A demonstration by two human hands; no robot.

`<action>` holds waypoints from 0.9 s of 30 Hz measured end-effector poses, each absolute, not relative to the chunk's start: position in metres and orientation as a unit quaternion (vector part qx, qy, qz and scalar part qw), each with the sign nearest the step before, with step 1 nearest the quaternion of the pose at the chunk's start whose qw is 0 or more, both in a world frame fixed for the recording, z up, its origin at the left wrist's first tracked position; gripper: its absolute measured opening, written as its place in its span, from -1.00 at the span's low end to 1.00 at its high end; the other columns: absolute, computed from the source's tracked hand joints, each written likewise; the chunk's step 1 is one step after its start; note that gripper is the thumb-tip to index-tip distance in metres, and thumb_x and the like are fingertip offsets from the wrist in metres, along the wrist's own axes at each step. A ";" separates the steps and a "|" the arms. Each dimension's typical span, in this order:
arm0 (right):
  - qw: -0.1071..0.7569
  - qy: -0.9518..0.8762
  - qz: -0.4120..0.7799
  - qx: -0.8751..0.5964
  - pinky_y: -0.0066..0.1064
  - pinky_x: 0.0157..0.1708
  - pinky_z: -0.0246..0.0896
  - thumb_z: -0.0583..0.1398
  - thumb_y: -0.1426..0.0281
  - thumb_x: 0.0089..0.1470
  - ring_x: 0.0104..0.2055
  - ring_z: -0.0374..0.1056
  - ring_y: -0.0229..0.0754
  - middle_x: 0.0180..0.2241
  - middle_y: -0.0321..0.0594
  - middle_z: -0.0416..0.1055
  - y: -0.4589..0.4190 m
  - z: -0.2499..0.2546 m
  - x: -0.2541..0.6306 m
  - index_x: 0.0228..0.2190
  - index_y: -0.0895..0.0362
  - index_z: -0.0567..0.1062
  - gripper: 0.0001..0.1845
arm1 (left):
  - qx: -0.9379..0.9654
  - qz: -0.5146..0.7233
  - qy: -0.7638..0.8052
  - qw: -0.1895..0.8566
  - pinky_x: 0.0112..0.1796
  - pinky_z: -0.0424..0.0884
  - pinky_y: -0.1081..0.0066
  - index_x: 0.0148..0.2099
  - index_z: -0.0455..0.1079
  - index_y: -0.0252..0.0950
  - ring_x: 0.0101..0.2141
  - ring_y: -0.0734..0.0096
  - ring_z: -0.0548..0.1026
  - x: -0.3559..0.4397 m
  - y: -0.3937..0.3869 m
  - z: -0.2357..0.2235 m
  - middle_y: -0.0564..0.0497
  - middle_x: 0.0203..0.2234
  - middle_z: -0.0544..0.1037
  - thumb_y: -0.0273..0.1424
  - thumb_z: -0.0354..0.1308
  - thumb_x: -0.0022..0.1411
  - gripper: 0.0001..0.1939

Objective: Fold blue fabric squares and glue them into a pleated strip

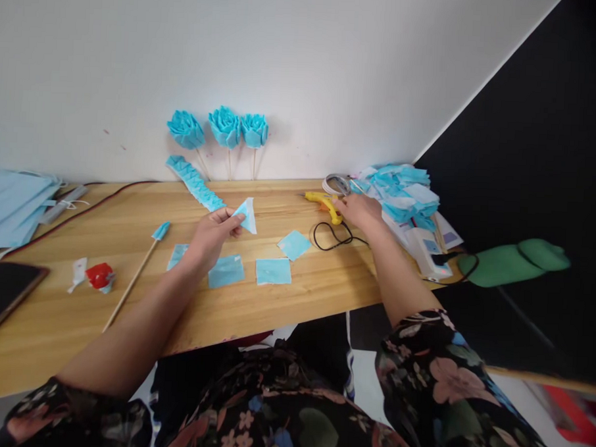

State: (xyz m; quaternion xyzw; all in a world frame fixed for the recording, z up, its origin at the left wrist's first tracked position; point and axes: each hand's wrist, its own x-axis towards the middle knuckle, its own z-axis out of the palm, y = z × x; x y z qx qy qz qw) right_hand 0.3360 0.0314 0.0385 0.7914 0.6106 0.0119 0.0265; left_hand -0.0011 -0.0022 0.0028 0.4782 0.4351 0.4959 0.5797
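Head view: "Straight to the left hand, its grip closed on a folded blue piece, held up over the table!"

"And how did that piece look?"

"Thin and soft, pale blue with a white band down its outer edge, folded to roughly a triangle, the point tucked between thumb and fingers!"

"What about the right hand?"

"Right up at the yellow glue gun, but whether that grip had closed on it, I couldn't tell."

"Textures?"

"Four flat blue cut-outs, one turned cornerwise, one partly behind the left forearm. Just beyond the left hand, a pleated strip, folds overlapping like scales! And three ruffled blue flowers on thin sticks against the white wall."

"Room to move?"

"Smooth grained wood ran between folded piece and glue gun, and again from the cut-outs to the front edge. Tighter on the right: a crumpled blue-and-white heap sat just past that hand!"
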 end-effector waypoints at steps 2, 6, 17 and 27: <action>0.064 0.617 0.012 0.785 -0.16 -0.06 0.23 0.01 0.00 0.29 -0.01 0.49 0.15 -0.08 0.22 0.58 0.032 0.028 0.333 -0.17 0.24 0.62 -0.38 | 0.476 0.500 0.438 0.576 -0.40 0.27 0.44 -0.44 0.42 -0.29 -0.54 0.52 0.35 -0.001 -0.002 0.003 0.09 -0.61 0.44 -0.31 0.33 0.07 -0.80; 0.053 0.637 0.007 0.769 -0.22 -0.09 0.22 0.09 -0.01 0.25 -0.06 0.50 0.08 -0.13 0.14 0.60 0.037 0.018 0.328 -0.16 0.20 0.58 -0.46 | 0.468 0.506 0.433 0.581 -0.40 0.27 0.44 -0.45 0.40 -0.29 -0.54 0.53 0.35 -0.002 0.000 0.002 0.09 -0.61 0.44 -0.29 0.34 0.07 -0.78; -0.353 0.606 -0.353 0.620 -0.47 -0.51 0.26 0.30 -0.02 -0.02 -0.38 0.42 -0.21 -0.30 -0.12 0.53 0.043 0.026 0.318 -0.28 0.16 0.48 -0.51 | 0.443 0.516 0.401 0.614 -0.40 0.26 0.46 -0.44 0.39 -0.31 -0.54 0.56 0.35 -0.007 0.005 -0.003 0.10 -0.60 0.44 -0.29 0.36 0.08 -0.75; -0.501 0.578 -0.498 0.407 -0.43 -0.61 0.31 0.31 -0.02 -0.02 -0.38 0.31 -0.22 -0.30 -0.24 0.37 0.013 0.065 0.275 -0.09 -0.01 0.50 -0.49 | 0.403 0.511 0.361 0.668 -0.44 0.25 0.46 -0.46 0.37 -0.30 -0.57 0.58 0.34 -0.008 0.005 0.000 0.12 -0.62 0.42 -0.29 0.42 0.05 -0.70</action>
